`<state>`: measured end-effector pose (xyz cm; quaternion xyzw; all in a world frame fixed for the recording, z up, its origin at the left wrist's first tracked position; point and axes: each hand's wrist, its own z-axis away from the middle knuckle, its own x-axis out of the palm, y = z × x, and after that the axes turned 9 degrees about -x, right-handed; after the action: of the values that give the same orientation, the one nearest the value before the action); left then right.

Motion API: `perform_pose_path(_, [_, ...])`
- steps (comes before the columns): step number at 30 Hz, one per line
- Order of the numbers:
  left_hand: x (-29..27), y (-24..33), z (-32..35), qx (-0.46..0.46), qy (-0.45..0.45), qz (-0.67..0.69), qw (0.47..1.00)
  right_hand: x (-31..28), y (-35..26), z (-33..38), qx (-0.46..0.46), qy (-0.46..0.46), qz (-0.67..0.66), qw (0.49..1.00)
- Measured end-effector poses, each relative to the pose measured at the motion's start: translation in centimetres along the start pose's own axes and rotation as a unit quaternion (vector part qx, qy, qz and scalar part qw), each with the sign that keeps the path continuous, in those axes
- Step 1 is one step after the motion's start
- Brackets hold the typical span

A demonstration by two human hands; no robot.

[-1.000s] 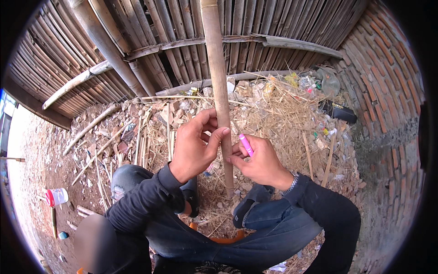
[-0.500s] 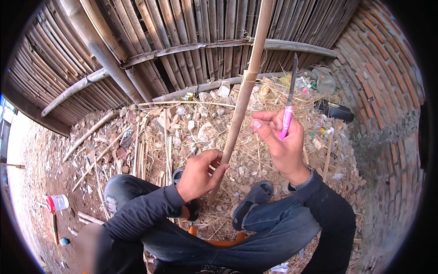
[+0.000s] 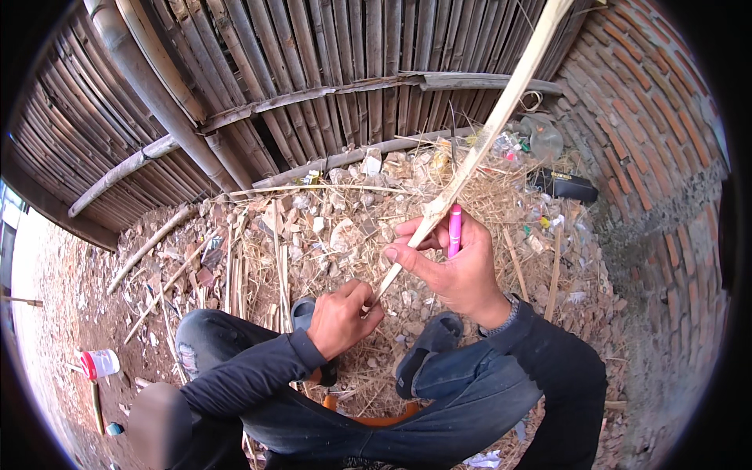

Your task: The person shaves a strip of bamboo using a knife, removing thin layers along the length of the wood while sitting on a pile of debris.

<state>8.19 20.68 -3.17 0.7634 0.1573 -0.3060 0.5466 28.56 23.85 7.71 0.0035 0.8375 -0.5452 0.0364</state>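
Bamboo strip (image 3: pixel 478 149), long, pale and thin, slants from the lower middle up past the top right edge, over straw-littered ground (image 3: pixel 329 227). Its lower end sits pinched in the closed left hand (image 3: pixel 341 317); higher up, the right hand (image 3: pixel 458 262) presses its thumb against the strip while its fingers wrap a pink-handled knife (image 3: pixel 453 229) held upright, touching the strip. The strip looks light, stiff along its length yet springy, probably with sharp splintery edges, so gripping the flat faces near the lower end seems safest. Beyond stand a wall of upright bamboo slats (image 3: pixel 313 70) and a curved red brick wall (image 3: pixel 650 149). A white cup with red band (image 3: pixel 100 363) lies far left.
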Motion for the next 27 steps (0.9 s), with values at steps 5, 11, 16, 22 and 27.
perform_pose_path(5, [-0.2,0.5,-0.4,0.035,-0.011,-0.039,0.999,-0.4,0.9,0.0,-0.037,0.009,0.060,0.997])
perform_pose_path(11, [-0.5,0.9,-0.9,0.042,-0.001,-0.031,0.999,-1.4,1.2,-0.3,0.048,-0.069,0.055,0.995])
perform_pose_path(16, [-0.7,1.3,-1.1,0.046,0.003,-0.012,0.999,-0.4,3.0,0.1,0.024,-0.021,-0.023,0.999])
perform_pose_path(22, [-1.5,2.9,-2.7,0.008,-0.095,0.175,0.980,0.3,2.2,0.9,0.048,-0.055,-0.029,0.997])
perform_pose_path(27, [-8.8,4.5,-9.5,0.031,0.075,0.151,0.985,-1.5,0.1,-2.3,-0.035,-0.002,0.009,0.999])
